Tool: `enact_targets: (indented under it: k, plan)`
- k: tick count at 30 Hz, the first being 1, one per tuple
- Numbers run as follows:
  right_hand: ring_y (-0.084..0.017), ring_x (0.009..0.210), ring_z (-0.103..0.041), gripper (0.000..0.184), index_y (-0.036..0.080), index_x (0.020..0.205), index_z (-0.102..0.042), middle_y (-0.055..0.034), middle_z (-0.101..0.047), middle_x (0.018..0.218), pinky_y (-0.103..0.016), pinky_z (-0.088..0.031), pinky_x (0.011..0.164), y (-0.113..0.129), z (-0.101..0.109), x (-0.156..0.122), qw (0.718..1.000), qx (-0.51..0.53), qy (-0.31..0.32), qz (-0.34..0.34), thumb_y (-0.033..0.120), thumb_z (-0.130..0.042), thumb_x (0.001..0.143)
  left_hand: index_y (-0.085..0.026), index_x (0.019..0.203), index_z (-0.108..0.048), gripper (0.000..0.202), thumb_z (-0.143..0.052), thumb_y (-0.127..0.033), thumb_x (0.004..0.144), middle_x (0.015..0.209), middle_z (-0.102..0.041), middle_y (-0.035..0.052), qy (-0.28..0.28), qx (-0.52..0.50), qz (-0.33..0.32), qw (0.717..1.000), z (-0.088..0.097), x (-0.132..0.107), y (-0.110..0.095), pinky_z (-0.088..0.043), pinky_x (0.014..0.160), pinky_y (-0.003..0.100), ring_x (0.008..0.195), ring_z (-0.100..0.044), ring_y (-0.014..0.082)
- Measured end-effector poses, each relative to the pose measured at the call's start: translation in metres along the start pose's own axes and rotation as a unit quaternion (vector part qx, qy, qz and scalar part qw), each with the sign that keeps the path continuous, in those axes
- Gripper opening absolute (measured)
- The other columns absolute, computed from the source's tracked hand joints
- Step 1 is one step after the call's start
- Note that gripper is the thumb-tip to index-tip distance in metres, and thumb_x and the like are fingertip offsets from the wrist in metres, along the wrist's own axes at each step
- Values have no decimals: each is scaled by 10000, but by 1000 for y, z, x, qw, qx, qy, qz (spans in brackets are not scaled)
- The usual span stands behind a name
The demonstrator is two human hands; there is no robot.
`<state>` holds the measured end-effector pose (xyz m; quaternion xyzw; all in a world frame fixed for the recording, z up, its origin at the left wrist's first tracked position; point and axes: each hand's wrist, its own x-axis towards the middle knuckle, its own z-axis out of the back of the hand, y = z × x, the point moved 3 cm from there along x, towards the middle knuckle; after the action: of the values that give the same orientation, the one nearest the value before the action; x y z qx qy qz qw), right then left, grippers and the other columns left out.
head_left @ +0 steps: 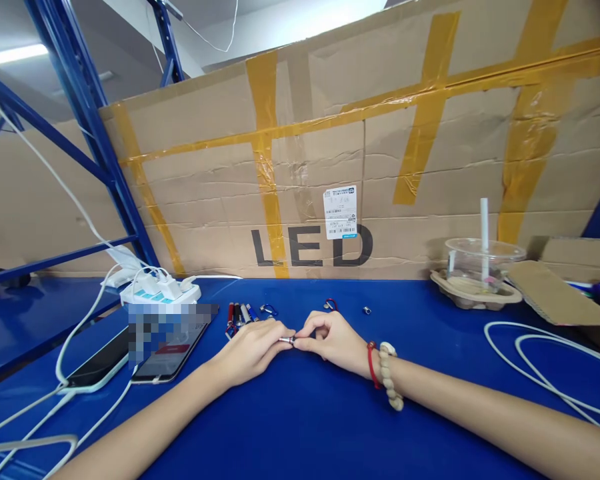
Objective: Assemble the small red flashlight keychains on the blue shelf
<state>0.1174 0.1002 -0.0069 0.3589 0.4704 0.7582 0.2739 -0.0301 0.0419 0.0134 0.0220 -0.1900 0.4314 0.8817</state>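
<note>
My left hand [253, 347] and my right hand [330, 340] meet over the blue table [305, 413], both pinching a small silver and black cylindrical part [289, 340] between their fingertips. Both hands rest low on the table surface. My right wrist wears a red string and a beaded bracelet [390, 377]. Just behind my left hand lies a small row of pen-like sticks [240, 313] in red, black and blue. A blue ring clip [269, 309], a red clip [331, 305] and a tiny metal piece [367, 310] lie behind the hands.
Two phones [167, 350] lie at left, wired to a white power strip [160, 291]. White cables [530, 360] loop at right. A clear plastic cup with a straw [483, 263] sits in a pulp tray. A taped cardboard wall [360, 167] marked LED closes the back.
</note>
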Motion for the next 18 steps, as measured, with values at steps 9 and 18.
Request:
enact_targets:
  k: [9,18]
  plan:
    - [-39,369,-327,377,134,684,-576,71,-399,400,-181,-199,378,-2,-12,12,997,46,2,-68,498,-650,616,-172,955,-499,221,-313,-281,907,914,-607,41,-41,-3,35,999,9,-2,7,-417,749,244,831,-560,135]
    - [-35,403,-297,440,145,656,-516,83,-369,422,-188,-200,414,8,-19,17,993,83,6,-82,558,-648,579,-200,1006,-465,199,-306,-270,907,985,-581,25,-50,-72,88,992,10,-7,14,-409,798,239,901,-544,125]
